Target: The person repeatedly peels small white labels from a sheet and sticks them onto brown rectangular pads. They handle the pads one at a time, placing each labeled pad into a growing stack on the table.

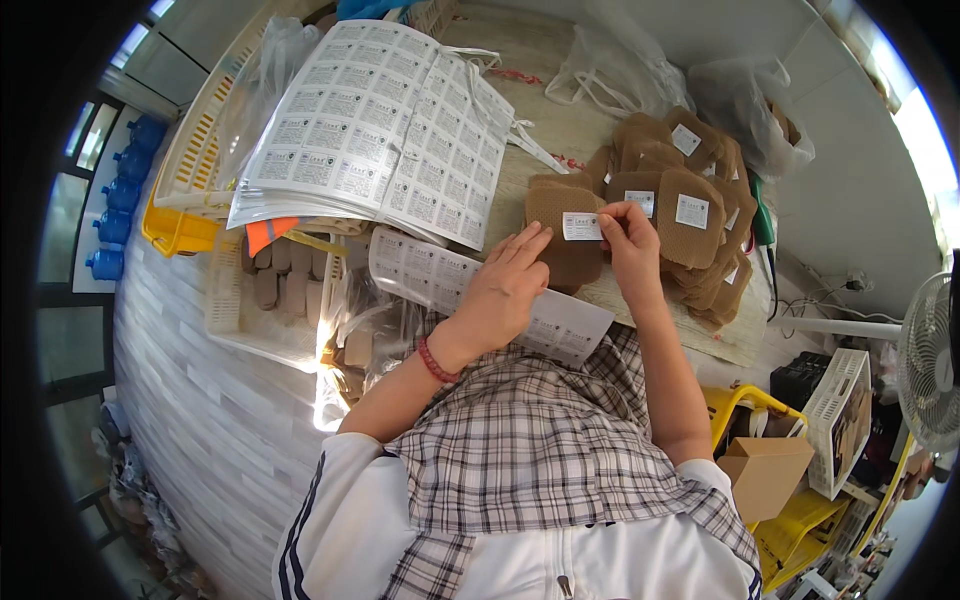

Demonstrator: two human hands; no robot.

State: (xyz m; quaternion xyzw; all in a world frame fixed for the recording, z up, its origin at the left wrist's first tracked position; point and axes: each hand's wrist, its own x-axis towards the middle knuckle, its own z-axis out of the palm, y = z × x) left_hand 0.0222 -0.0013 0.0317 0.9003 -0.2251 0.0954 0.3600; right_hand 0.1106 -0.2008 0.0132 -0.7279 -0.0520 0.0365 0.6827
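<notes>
My right hand (634, 244) pinches the right edge of a small white label (582, 226) between thumb and fingertips. This label lies over a brown textured pad (546, 205) with rounded corners, at the top of a small stack. My left hand (508, 278) is open, its fingers stretched out, with the fingertips at the pad's lower left edge. Beneath the left hand and across my lap lies a strip of printed labels (420, 268). Just right of my right hand is a heap of similar brown pads (690, 245), several bearing a white label.
A thick pile of label sheets (370, 120) rests at the left, by a cream basket (192, 160). Clear plastic bags (740, 110) lie at the back. Below left, a crate (225, 300) holds brown pieces. A fan (930, 360) and a cardboard box (768, 470) are at right.
</notes>
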